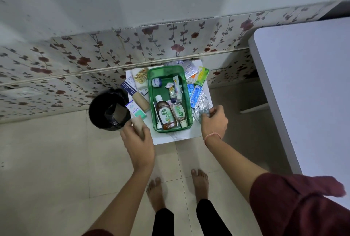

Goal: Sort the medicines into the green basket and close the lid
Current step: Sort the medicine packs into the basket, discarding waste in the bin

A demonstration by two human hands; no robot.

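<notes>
The green basket [187,92] stands open on a small white table [164,139]. Inside lie two Dettol bottles [165,115], a small blue-lidded jar [156,82] and a few tubes [177,89]. My left hand [138,141] grips a beige roll [137,124] at the table's near left corner. My right hand [214,122] pinches a silver blister strip [203,111] just right of the basket. Blue blister packs [196,93] and more silver strips [204,101] lie to the basket's right. Left of it are a white-and-green box [136,111], another beige roll [141,101] and a gold capsule strip [141,76]. No lid is visible.
A black-lined bin [108,110] stands on the floor left of the table. A grey-white tabletop [306,88] fills the right side. A green-yellow box [203,75] and leaflets lie at the table's back. A flowered wall runs behind. My bare feet [178,188] stand on floor tiles.
</notes>
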